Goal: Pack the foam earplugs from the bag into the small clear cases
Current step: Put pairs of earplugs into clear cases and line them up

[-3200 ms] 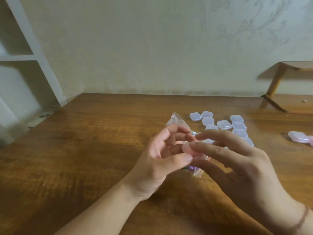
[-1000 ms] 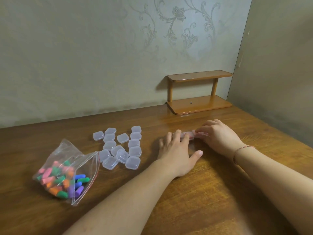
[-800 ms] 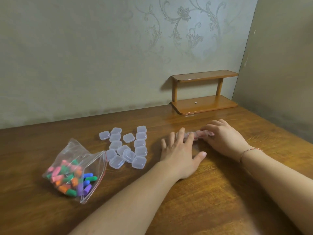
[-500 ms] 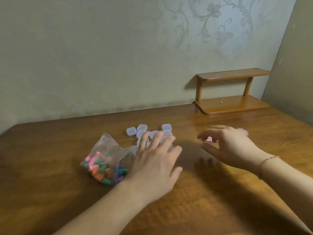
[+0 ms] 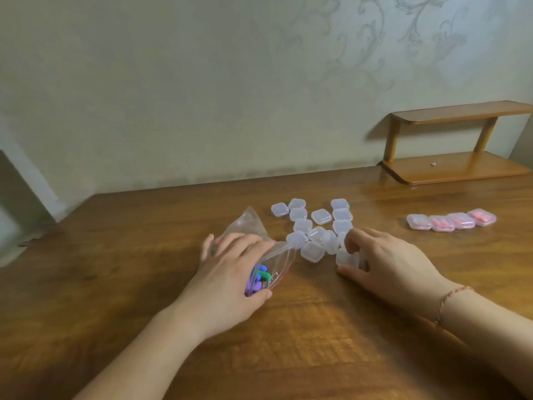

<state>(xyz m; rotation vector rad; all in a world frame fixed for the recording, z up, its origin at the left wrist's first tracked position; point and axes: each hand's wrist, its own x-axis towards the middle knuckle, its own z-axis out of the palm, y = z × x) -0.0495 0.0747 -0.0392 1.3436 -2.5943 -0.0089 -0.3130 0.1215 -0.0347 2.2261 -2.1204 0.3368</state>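
hands work low over a wooden table (image 5: pixel 115 284). left hand (image 5: pixel 230 272) lies on the clear zip bag (image 5: pixel 251 226), fingers spread over it and thumb at its open mouth; whether it grips is unclear. foam earplugs (image 5: pixel 259 274) in blue, green and purple show inside. right hand (image 5: pixel 386 264) curls finger and thumb around 1 empty case (image 5: pixel 347 258) at the near edge of the cluster of clear cases (image 5: pixel 313 223). 4 filled cases (image 5: pixel 451 221) with pink plugs sit in a row to the right, before a small wooden shelf (image 5: pixel 458 140).
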